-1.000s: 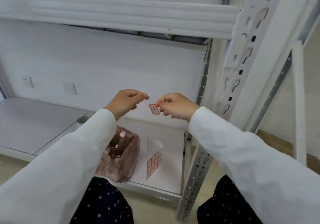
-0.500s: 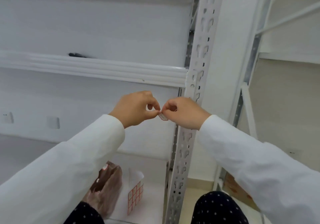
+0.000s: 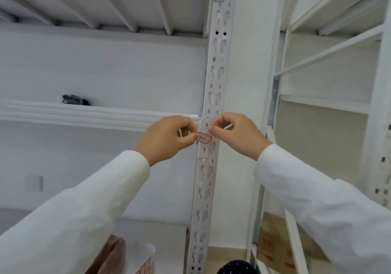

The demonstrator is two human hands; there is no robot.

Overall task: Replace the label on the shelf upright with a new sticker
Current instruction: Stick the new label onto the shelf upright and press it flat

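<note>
A small white sticker (image 3: 204, 138) with a red border and handwriting lies against the white perforated shelf upright (image 3: 218, 66), just below where the shelf beam meets it. My left hand (image 3: 167, 140) pinches the sticker's left end between thumb and forefinger. My right hand (image 3: 234, 135) has its fingers curled at the sticker's right end, fingertips on the upright; whether they grip the sticker is hidden. A sheet of spare red-bordered stickers (image 3: 146, 266) stands on the lower shelf at the bottom edge.
A white shelf beam (image 3: 84, 114) runs left from the upright, with a dark object (image 3: 74, 100) on the shelf behind it. A brown plastic bag (image 3: 110, 256) sits on the lower shelf. Another white rack (image 3: 338, 47) stands to the right, cardboard boxes (image 3: 275, 244) below.
Both hands rose with the sticker from in front of the lower shelf to the upright at beam height. The sticker now lies flat on the upright, its written face showing.
</note>
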